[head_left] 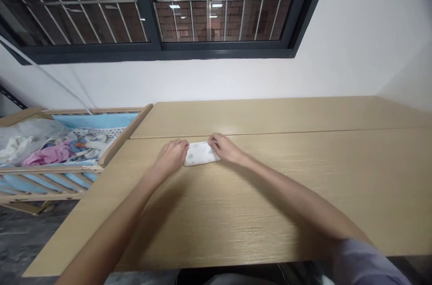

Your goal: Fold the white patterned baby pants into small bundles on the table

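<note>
A small white folded cloth with a faint print lies on the light wooden table, near the seam between its two boards. My left hand grips the cloth's left end with curled fingers. My right hand pinches the cloth's upper right corner. Both forearms reach in from the near edge.
A wooden crib with blue lining stands against the table's left side, holding a heap of pink, white and patterned clothes. A white wall and a barred dark window lie behind the table. Dark floor shows at lower left.
</note>
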{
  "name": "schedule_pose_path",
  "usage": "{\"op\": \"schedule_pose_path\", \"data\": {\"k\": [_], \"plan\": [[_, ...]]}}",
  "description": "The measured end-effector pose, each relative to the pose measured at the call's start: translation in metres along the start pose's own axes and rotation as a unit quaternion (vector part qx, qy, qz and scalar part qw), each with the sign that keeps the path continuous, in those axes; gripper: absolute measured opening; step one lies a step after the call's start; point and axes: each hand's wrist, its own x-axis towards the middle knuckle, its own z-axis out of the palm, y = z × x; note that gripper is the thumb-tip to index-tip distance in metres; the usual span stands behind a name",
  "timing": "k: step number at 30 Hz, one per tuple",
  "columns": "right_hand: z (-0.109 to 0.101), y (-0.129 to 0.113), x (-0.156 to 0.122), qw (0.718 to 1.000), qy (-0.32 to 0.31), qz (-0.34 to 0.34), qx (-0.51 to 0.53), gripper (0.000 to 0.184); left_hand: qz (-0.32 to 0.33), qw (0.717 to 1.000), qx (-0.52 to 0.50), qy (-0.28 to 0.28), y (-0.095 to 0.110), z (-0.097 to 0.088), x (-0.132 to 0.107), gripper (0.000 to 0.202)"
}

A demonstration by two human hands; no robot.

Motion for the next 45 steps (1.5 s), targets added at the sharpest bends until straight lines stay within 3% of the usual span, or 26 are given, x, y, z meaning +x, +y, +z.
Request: {"op": "schedule_pose_path", "data": {"k": [6, 10, 12, 14, 17, 20, 24, 29, 34, 36, 42, 45], "plan": [[0.029, 0.03, 0.034, 0.995, 0.032, 0.086, -0.026, 0.024, -0.052, 0.998, 0.017, -0.015, -0.013, 0.038, 0.043, 0.034], [0.029, 0.03, 0.034, 0.994, 0.04, 0.089, -0.055, 0.026, -0.066, 0.998, 0.01, 0.008, -0.009, 0.048, 0.044, 0.04], [0.024, 0.022, 0.028, 0.994, 0.047, 0.047, -0.082, 0.03, -0.062, 0.997, 0.006, 0.044, 0.001, 0.048, 0.035, 0.049], [0.022, 0.013, 0.019, 0.993, 0.011, -0.034, -0.116, 0.034, -0.029, 0.997, -0.009, 0.071, 0.013, 0.051, 0.026, 0.061], [0.028, 0.007, 0.008, 0.977, -0.085, -0.129, -0.147, 0.047, 0.039, 0.996, -0.063, 0.041, 0.029, 0.066, 0.018, 0.077], [0.038, 0.013, 0.0, 0.967, -0.12, -0.142, -0.171, 0.063, 0.041, 0.995, -0.093, -0.009, 0.031, 0.087, 0.018, 0.081], [0.037, 0.029, -0.01, 0.967, -0.121, -0.131, -0.184, 0.068, 0.043, 0.997, -0.067, -0.014, 0.014, 0.101, 0.012, 0.085], [0.016, 0.044, -0.026, 0.976, -0.126, -0.097, -0.148, 0.07, 0.04, 0.998, -0.042, -0.027, -0.008, 0.088, -0.006, 0.081], [0.001, 0.046, -0.02, 0.981, -0.148, -0.068, -0.107, 0.085, 0.103, 0.994, -0.034, 0.034, -0.011, 0.062, -0.013, 0.065], [0.003, 0.044, -0.014, 0.981, -0.138, -0.078, -0.109, 0.086, 0.1, 0.993, -0.043, 0.036, -0.009, 0.056, -0.008, 0.057], [0.021, 0.039, 0.002, 0.993, -0.066, -0.032, -0.095, 0.059, 0.051, 0.996, -0.064, 0.037, -0.006, 0.055, 0.016, 0.042], [0.014, 0.032, 0.012, 1.0, -0.01, 0.018, -0.016, 0.05, 0.013, 0.993, -0.094, 0.069, 0.0, 0.041, 0.018, 0.031]]}}
